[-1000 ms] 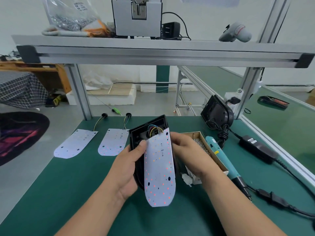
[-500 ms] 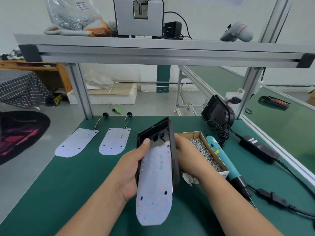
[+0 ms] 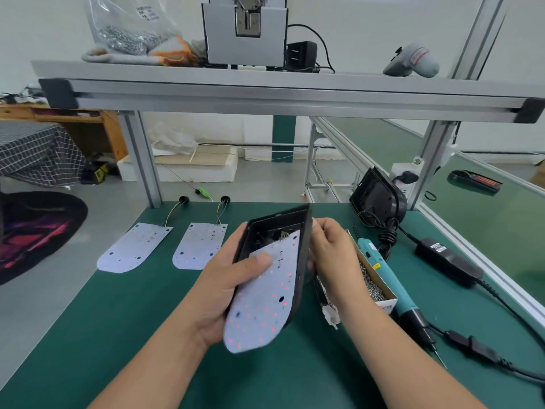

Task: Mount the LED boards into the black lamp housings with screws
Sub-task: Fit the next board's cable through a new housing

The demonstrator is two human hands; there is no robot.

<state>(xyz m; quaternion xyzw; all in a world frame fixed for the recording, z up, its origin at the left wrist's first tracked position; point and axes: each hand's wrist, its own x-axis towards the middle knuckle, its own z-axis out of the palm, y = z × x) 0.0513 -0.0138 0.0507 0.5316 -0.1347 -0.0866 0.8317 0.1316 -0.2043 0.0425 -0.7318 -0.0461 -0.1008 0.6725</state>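
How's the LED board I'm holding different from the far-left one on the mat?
The held LED board sits tilted in the black housing under the left hand's thumb; the far-left board lies flat, untouched. The held board's wires enter the housing; the far-left board's trail across the mat. Both white, round-ended.

A white LED board (image 3: 262, 293) speckled with red dots showed against a black lamp housing (image 3: 277, 225) over a dark green bench mat (image 3: 118, 335). Nearby were a teal electric screwdriver (image 3: 380, 270), a black-and-white checked cloth (image 3: 32, 152) and a black rug (image 3: 29, 231) streaked pink and red.
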